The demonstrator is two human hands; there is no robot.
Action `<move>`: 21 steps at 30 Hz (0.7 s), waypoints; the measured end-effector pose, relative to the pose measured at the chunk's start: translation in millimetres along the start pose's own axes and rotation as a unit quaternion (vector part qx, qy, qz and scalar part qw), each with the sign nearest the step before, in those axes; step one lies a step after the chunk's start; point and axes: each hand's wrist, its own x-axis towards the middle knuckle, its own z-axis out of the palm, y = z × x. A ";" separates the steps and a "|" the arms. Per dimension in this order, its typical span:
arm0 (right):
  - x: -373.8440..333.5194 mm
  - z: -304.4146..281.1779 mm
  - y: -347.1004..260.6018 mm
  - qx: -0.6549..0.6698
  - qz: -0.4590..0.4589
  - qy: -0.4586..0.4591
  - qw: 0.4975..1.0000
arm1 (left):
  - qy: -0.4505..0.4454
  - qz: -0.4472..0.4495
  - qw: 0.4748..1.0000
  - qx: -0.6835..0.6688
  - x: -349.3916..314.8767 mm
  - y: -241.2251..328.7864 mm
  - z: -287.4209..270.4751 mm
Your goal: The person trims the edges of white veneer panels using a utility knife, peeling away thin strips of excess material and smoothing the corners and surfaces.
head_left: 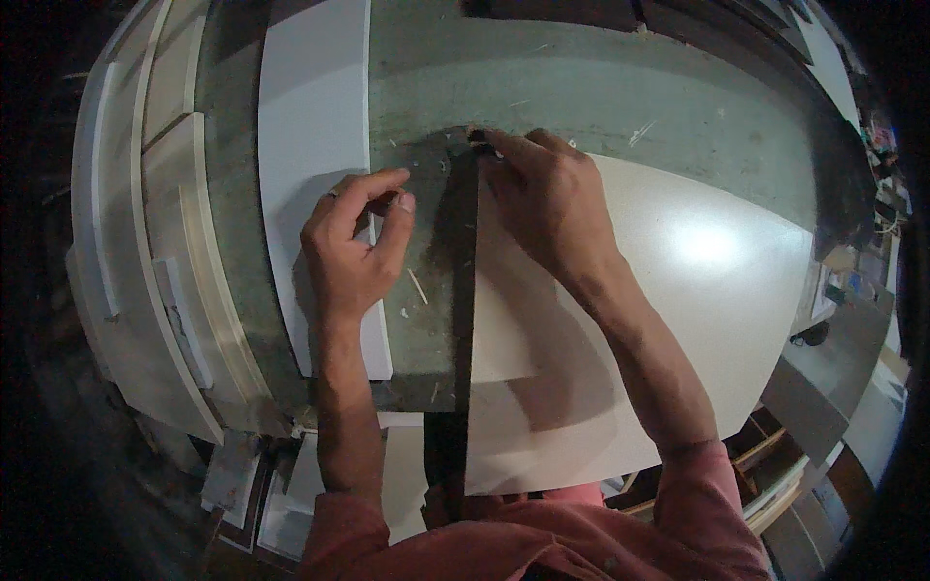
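My left hand (356,237) hovers over the right edge of a long white board (315,107). Its thumb and forefinger are curved and apart, with nothing seen between them. At the far left corner of a large cream panel (542,407), my right hand (557,198) has its fingers pinched together. A small dark piece (477,137) shows at those fingertips, too small to name. The panel lies under my right forearm, and its near end reaches my body.
A worn green tabletop (591,82) carries scraps and a thin wood sliver (418,287). Several cream boards (179,281) lie along the left. Dark pieces (552,12) line the far edge. Below at right stands a wooden rack (760,450) beside a grey panel (838,363).
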 end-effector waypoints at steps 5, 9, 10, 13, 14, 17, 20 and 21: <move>-19.3 -16.7 10.2 0.054 0.086 0.034 0.994 | -0.001 -0.002 1.000 -0.019 1.5 3.5 -2.4; -3.0 -14.2 12.4 0.035 0.015 0.012 0.999 | 0.004 0.002 0.999 -0.036 3.4 1.2 -1.5; -1.3 -13.7 12.6 0.042 -0.013 0.008 0.999 | 0.008 0.005 0.999 -0.040 4.0 0.7 -0.2; -0.7 -25.0 10.8 0.036 -0.016 -0.069 0.997 | 0.018 -0.003 0.999 -0.048 3.0 -0.1 0.4; 1.4 -28.1 11.9 0.020 -0.017 -0.079 0.997 | 0.020 -0.008 0.998 -0.053 2.3 0.0 1.6; 7.1 -31.6 15.2 -0.010 -0.026 -0.089 0.996 | 0.022 0.003 0.999 -0.036 6.2 -1.1 -2.6; -5.3 -28.5 13.4 -0.004 -0.053 -0.086 0.995 | 0.028 -0.002 0.999 -0.030 2.6 -1.1 -4.7; -16.5 -27.7 11.9 -0.004 -0.067 -0.099 0.993 | 0.027 0.000 0.999 -0.041 1.9 -2.9 -4.8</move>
